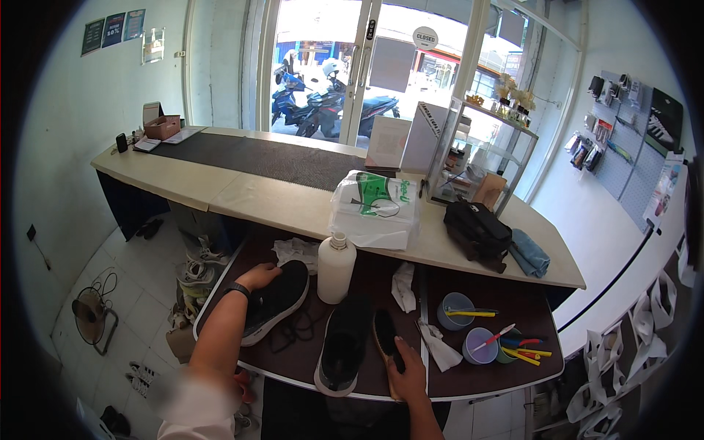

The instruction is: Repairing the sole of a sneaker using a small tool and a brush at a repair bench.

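My left hand (258, 278), with a dark watch on its wrist, grips the upper edge of a black shoe (287, 293) with a white sole on the left of the dark brown table. In my right hand (408, 372) is a wooden brush (383, 334) with dark bristles, held near the table's front edge. Between the hands lies a second black shoe (343, 341), its pale sole edge toward me. Loose black laces (297, 330) lie beside the first shoe. A white plastic bottle (336, 271) stands upright behind the shoes.
Crumpled white paper (296, 253) lies behind the left shoe, with more (402, 287) right of the bottle. Cups (480, 346) with brushes stand at right. The beige counter (271, 198) beyond carries a plastic-wrapped pack (375, 209), a black bag (478, 233) and a glass case (480, 154).
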`<action>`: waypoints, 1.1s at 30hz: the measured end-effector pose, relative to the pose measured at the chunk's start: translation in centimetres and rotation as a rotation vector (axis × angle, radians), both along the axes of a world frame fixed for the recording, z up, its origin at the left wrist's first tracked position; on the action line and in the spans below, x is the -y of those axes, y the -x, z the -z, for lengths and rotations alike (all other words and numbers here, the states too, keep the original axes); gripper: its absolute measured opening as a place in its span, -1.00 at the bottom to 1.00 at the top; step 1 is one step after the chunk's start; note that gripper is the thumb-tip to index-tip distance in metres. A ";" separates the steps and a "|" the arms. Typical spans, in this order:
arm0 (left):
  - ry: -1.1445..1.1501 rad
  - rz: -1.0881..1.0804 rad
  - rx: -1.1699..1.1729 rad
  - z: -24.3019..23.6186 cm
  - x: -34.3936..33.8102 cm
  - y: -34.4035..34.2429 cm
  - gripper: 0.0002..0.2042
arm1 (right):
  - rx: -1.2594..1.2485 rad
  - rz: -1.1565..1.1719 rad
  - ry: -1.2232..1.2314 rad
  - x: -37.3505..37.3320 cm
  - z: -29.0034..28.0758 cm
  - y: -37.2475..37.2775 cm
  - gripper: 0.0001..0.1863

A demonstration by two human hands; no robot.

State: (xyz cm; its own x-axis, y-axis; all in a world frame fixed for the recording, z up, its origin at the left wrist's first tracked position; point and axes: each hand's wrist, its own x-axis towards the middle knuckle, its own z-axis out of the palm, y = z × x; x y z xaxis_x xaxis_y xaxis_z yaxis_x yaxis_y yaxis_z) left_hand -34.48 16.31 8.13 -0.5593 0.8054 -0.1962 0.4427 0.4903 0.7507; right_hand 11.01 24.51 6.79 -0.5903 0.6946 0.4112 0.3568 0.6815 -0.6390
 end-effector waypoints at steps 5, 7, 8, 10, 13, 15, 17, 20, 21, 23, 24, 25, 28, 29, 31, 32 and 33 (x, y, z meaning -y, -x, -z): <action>-0.003 -0.004 -0.012 0.4 0.1 0.3 -0.46 | 0.000 -0.001 0.002 0.1 0.0 0.1 -0.39; -0.004 -0.001 -0.014 0.3 0.1 0.2 -0.46 | 0.000 0.000 -0.001 0.1 0.0 0.0 -0.40; -0.004 0.000 -0.013 0.3 0.0 0.1 -0.46 | -0.001 0.002 -0.001 0.1 -0.1 0.0 -0.39; 0.005 -0.012 0.004 0.3 0.0 0.0 -0.45 | -0.004 0.004 -0.002 0.1 -0.1 -0.1 -0.39; -0.008 -0.018 -0.022 0.8 -0.1 0.3 -0.53 | -0.016 -0.006 0.002 0.1 -0.1 0.0 -0.39; -0.008 -0.016 -0.031 1.0 -0.1 0.5 -0.53 | 0.002 0.003 0.009 0.2 -0.3 0.0 -0.39; -0.008 -0.013 -0.039 1.1 -0.1 0.6 -0.53 | -0.002 0.000 0.008 0.1 -0.2 0.0 -0.39; -0.011 -0.028 -0.018 1.1 -0.1 0.6 -0.52 | -0.001 -0.001 0.004 0.1 0.1 0.0 -0.39; -0.001 -0.021 -0.024 0.8 -0.1 0.4 -0.52 | 0.003 0.005 -0.001 0.0 0.1 0.0 -0.39; 0.008 -0.014 -0.030 0.4 -0.1 0.1 -0.52 | 0.005 0.011 0.001 0.0 0.0 0.0 -0.39; 0.006 -0.010 -0.026 0.3 -0.1 0.1 -0.49 | 0.006 0.015 0.004 0.0 0.0 0.0 -0.39; 0.003 -0.006 -0.023 0.2 0.0 0.0 -0.46 | 0.005 0.015 0.004 0.0 0.1 0.0 -0.39; 0.007 0.000 -0.013 0.2 -0.1 0.1 -0.46 | 0.010 0.021 0.007 0.0 0.3 -0.1 -0.39; 0.008 0.001 -0.013 0.3 -0.1 0.2 -0.46 | 0.005 0.014 0.002 -0.1 0.2 -0.1 -0.39; 0.007 0.008 -0.002 0.6 -0.1 0.6 -0.47 | 0.001 0.006 -0.001 -0.1 0.2 0.0 -0.38; 0.008 0.007 -0.002 0.8 0.0 0.7 -0.47 | -0.004 0.003 0.001 0.0 0.2 0.0 -0.38; -0.009 0.004 -0.012 0.8 0.1 0.6 -0.47 | -0.009 0.002 0.002 0.0 0.2 0.0 -0.38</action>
